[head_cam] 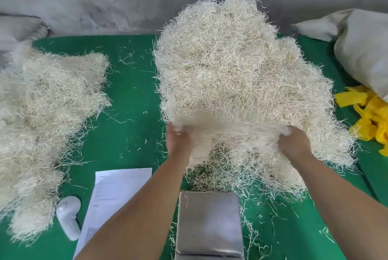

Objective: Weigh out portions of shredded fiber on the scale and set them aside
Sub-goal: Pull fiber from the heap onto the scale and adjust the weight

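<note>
Head view: both hands, left hand and right hand, grasped a clump from the fiber heap. Scale pan sat bare; weighed piles lay left, bulk remained.

Fiber-strewn green table, scale, paper

bright even light, blurred hands, bowed edges.

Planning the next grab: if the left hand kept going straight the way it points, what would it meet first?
The left hand points away from the person into the big fiber pile, whose near edge it already grips. Going on, it would only push deeper into that pile; what lies behind is hidden.
</note>
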Available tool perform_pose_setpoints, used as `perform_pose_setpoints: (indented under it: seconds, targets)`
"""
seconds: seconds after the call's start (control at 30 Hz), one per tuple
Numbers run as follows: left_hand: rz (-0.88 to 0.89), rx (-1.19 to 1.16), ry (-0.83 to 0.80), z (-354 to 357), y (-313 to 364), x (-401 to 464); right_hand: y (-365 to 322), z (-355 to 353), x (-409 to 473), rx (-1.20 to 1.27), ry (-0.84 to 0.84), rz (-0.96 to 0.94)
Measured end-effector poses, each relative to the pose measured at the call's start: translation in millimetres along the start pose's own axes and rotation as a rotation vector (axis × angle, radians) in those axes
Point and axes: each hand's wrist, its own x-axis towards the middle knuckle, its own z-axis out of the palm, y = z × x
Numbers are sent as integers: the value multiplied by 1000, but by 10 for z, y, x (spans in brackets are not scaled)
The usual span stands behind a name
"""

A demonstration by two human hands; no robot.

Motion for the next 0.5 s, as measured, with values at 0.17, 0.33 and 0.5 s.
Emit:
perform_pose_setpoints:
  seconds: [0.17,0.33,0.5]
  targets:
    - [-127,-114,31,-174,9,88,85,23,-65,98,-173,189]
    - [-177,-204,-87,50,214,-293,-282,187,-459,-239,-483,-145]
    - [-274,-334,-498,187,326,-571,-637,410,-823,-236,-336,-471]
